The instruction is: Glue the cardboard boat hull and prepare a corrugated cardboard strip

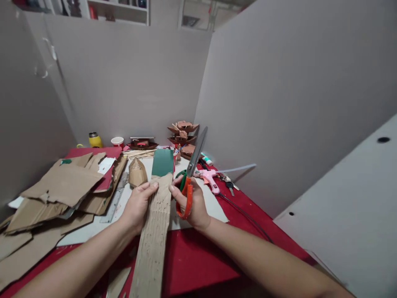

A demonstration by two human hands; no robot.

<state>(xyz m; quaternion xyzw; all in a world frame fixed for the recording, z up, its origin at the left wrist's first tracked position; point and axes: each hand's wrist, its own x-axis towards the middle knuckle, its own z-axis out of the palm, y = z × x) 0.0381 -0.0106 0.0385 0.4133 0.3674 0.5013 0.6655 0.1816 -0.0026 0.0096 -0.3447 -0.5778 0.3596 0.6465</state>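
My left hand (139, 205) grips the left edge of a long cardboard strip (155, 231), thumb on top. Ridges and torn spots show along the strip, and its upper end carries a green face (163, 161). On the strip's right edge, the thumb of my right hand (195, 205) presses near the top. Scissors (195, 155) with orange and green handles hang on the fingers of that same hand, blades pointing up and away from the strip. Just left of the strip lies a small boat-shaped cardboard piece (137, 173).
A pile of cardboard sheets (68, 182) covers the left side. A pink glue gun (211, 178) with a cable and some keys (230, 185) lie right. Small model boats (182, 134), a paper cup (117, 141) and a yellow bottle (94, 140) stand at the back. Grey partitions enclose the red table (198, 260).
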